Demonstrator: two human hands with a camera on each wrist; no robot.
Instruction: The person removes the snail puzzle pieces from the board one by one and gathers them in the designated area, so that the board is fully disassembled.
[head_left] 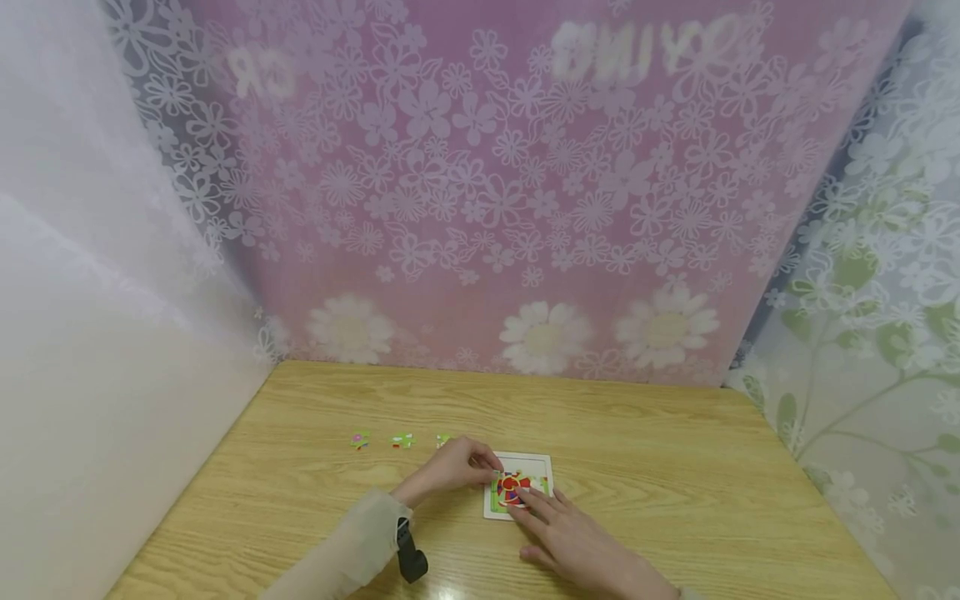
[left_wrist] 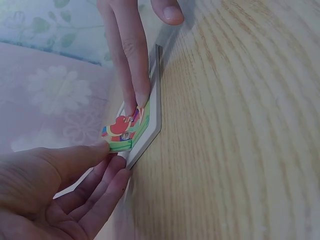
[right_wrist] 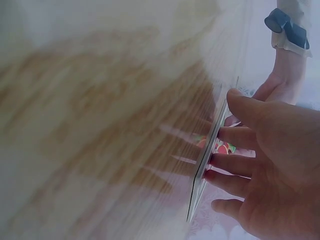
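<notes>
A small white-framed puzzle board (head_left: 522,464) lies on the table, its lower part filled with a red, green and blue picture (head_left: 513,483). At the board's left side, my left hand (head_left: 453,463) pinches a puzzle piece (left_wrist: 119,145) between thumb and fingers. In the left wrist view this piece looks slightly raised at the board's edge. My right hand (head_left: 566,531) rests its extended fingertips on the picture's right part and hides some of it. The right wrist view shows that hand (right_wrist: 280,165) with fingers spread over the board's edge.
Left of the board, loose puzzle pieces lie in a row: one with a pink spot (head_left: 360,440), a green and white one (head_left: 402,441), and another (head_left: 442,438) partly behind my left hand. A flowered curtain (head_left: 480,208) stands behind the wooden table (head_left: 660,467).
</notes>
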